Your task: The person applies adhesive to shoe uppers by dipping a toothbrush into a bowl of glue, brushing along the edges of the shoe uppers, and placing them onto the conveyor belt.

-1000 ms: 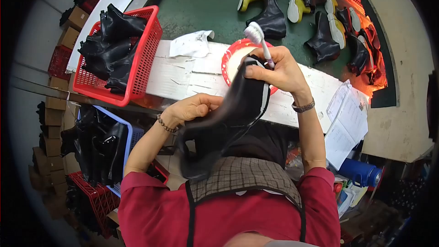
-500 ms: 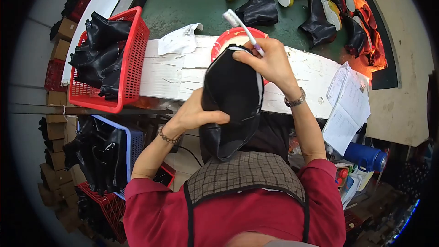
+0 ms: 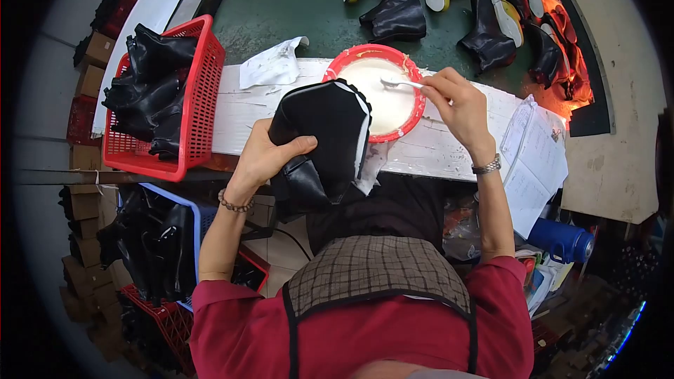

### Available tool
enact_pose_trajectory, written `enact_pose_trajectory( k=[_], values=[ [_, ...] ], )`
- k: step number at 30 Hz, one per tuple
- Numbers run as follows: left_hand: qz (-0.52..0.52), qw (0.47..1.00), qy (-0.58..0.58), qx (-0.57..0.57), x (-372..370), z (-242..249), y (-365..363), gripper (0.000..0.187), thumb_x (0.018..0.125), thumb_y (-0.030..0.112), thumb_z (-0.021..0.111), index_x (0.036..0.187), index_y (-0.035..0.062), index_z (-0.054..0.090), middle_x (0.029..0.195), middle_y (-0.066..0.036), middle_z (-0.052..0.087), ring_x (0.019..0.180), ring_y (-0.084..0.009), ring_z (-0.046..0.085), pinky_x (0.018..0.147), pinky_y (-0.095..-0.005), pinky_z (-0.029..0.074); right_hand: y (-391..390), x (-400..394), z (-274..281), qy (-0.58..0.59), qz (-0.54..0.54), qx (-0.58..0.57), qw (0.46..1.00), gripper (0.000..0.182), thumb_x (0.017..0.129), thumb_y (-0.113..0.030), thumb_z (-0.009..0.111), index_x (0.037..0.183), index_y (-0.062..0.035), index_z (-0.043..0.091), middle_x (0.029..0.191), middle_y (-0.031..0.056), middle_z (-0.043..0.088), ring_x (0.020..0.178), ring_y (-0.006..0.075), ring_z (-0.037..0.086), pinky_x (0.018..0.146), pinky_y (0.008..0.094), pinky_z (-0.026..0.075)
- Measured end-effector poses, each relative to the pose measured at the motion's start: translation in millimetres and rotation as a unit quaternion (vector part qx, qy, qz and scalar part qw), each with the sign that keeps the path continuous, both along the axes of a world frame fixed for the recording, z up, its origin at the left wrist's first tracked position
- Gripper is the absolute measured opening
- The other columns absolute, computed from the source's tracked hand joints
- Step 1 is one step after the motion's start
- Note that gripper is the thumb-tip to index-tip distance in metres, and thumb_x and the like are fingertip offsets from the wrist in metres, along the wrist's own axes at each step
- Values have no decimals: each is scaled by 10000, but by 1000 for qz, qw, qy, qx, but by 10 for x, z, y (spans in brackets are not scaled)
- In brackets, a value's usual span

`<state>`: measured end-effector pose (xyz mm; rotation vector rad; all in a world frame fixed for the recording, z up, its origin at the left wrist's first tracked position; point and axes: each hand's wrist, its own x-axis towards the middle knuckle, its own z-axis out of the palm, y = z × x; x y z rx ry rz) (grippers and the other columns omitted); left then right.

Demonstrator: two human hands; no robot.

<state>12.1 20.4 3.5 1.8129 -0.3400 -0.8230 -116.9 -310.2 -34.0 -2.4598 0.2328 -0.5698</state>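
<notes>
My left hand [image 3: 270, 154] grips a black boot upper [image 3: 319, 137], thumb across its dark inner face and fingers hidden behind. A white strip runs along the upper's right edge. My right hand [image 3: 456, 105] pinches the handle of a toothbrush [image 3: 405, 84], whose head is at the white liquid [image 3: 379, 105] inside a red bowl [image 3: 419, 102]. The upper is beside the bowl, overlapping its lower left rim in this view.
A red basket [image 3: 188, 123] of black uppers stands left, a blue crate [image 3: 199, 217] below it. White cloth [image 3: 272, 64] lies left of the bowl. Black boots [image 3: 394, 10] rest on the green surface beyond. Papers [image 3: 530, 182] and a blue flask [image 3: 562, 240] are at right.
My right hand has let go of the upper's top edge and carried the toothbrush right and down to the bowl. My left hand has shifted the upper left, uncovering the bowl.
</notes>
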Motion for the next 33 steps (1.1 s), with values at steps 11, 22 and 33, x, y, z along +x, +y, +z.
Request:
enact_pose_trajectory(
  k=[11,22,33],
  values=[
    [-47,998,8,-39,108,225,-91,160,848,74,822,940,-40,756,833,-51,757,761,-90,692,709,-236,553,76,150,211,-133,110,1,985,153,847,-124,811,999,-107,814,937,18,722,900,154,647,860,315,404],
    [110,976,-103,-156,225,190,-102,118,880,73,810,925,-25,760,829,-36,749,737,-78,673,673,-232,531,471,39,84,-155,105,45,981,163,848,-126,822,1010,-122,813,897,-11,681,812,137,626,809,318,410],
    [10,923,-382,37,627,-738,198,1119,693,345,959,1571,50,331,1417,-241,568,1273,-370,583,1051,-483,471,147,-31,-164,32,-30,-135,990,146,866,-185,784,984,-100,795,854,29,687,719,223,671,644,345,519]
  ],
)
